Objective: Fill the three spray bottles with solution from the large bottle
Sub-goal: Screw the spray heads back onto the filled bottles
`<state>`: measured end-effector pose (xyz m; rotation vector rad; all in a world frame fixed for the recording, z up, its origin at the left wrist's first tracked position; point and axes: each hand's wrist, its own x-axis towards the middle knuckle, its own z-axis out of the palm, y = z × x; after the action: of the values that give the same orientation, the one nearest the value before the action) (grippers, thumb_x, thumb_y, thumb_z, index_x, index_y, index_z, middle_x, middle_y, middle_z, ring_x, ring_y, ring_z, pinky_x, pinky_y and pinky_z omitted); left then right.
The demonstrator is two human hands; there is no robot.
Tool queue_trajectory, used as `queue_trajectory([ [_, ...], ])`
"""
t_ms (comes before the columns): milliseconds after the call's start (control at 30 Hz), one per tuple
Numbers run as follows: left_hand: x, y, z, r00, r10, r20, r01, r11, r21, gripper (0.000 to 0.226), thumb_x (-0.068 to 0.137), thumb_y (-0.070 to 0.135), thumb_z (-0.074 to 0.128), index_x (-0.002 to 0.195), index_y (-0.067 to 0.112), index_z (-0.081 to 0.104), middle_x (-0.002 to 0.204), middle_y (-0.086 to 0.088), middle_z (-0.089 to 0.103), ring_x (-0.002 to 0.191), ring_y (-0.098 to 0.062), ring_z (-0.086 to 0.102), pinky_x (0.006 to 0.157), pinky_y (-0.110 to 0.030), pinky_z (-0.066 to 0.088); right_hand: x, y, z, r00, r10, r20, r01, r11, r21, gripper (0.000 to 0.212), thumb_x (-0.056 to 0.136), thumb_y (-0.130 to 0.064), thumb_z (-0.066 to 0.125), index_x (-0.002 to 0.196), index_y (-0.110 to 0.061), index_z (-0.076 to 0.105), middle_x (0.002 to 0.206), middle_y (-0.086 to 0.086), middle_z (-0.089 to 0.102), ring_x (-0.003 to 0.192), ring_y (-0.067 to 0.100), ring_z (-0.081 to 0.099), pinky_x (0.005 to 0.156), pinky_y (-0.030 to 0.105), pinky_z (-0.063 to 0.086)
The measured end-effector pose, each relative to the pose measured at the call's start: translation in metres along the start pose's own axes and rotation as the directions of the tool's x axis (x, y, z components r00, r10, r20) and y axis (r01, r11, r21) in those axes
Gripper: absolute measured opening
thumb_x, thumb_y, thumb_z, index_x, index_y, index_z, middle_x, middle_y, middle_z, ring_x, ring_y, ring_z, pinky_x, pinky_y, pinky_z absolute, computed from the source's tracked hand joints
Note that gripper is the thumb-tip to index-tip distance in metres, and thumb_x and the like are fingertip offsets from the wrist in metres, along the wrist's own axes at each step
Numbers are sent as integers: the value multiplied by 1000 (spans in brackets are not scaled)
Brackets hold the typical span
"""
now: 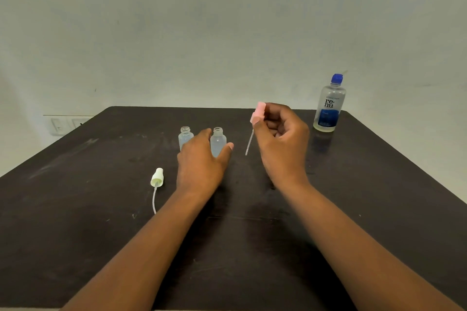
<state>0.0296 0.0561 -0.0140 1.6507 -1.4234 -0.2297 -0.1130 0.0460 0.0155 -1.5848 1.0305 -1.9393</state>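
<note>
At far left the pale green spray cap point(157, 177) lies on the dark table point(75, 197), its tube trailing toward you. Your left hand point(199, 161) half-wraps the right of two open spray bottles point(217, 142), fingers curled loosely around it; the other point(185, 136) stands just beside. No third bottle shows. Your right hand point(280, 136) pinches the pink spray cap point(258, 112), tube hanging down. The large bottle point(329, 106) stands upright beyond — nearer that right hand, which must first free itself.
</note>
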Motion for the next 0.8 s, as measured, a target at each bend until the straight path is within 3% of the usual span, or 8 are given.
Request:
queue_trajectory([
  [67, 1, -2, 2, 1000, -14, 13, 14, 1000, 4, 42, 95, 52, 66, 128, 26, 63, 103, 1, 75, 84, -32, 74, 101, -44, 52, 0, 0, 2, 999, 27, -27, -27, 999, 22, 3, 96, -14, 76, 98, -14, 73, 86, -3, 74, 74, 2, 66, 66, 14, 52],
  [200, 3, -1, 1, 999, -36, 7, 36, 999, -35, 29, 98, 41, 68, 120, 23, 68, 99, 5, 72, 70, -26, 73, 92, -36, 52, 1, -1, 1, 998, 6, -69, -4, 1000, 23, 12, 94, -17, 80, 102, -14, 72, 88, -9, 72, 76, 2, 69, 68, 15, 55],
  [367, 2, 0, 1, 1000, -1, 3, 1, 996, -88, 30, 92, 43, 76, 115, 25, 72, 108, 7, 75, 76, -24, 75, 89, -43, 60, 2, 0, 1, 994, -31, -102, 33, 999, 22, 16, 96, -24, 78, 108, -20, 68, 94, -3, 74, 85, 14, 75, 76, 32, 64],
  [467, 0, 2, 2, 998, 61, 6, -60, 993, -106, 31, 90, 39, 79, 116, 22, 75, 108, 7, 77, 86, -12, 72, 84, -26, 55, 5, 1, 1, 988, -40, -148, 49, 997, 57, 17, 96, -25, 77, 109, -21, 68, 97, 1, 76, 86, 20, 76, 77, 44, 66],
  [567, -1, 4, 3, 996, 94, 8, -93, 991, -99, 31, 89, 39, 80, 114, 23, 77, 105, 10, 77, 95, -1, 66, 73, -2, 37, 9, 2, -2, 979, -26, -200, 46, 994, 96, 17, 97, -24, 76, 110, -18, 67, 98, 7, 76, 85, 25, 76, 78, 49, 65],
  [800, -3, 7, 4, 988, 154, -14, -154, 983, -96, 34, 86, 39, 84, 115, 22, 78, 108, 10, 78, 96, 1, 64, 76, -6, 39, 10, 4, -3, 986, -22, -168, 33, 997, 65, 22, 97, -25, 76, 113, -12, 70, 98, 5, 76, 87, 23, 76, 79, 47, 65],
])
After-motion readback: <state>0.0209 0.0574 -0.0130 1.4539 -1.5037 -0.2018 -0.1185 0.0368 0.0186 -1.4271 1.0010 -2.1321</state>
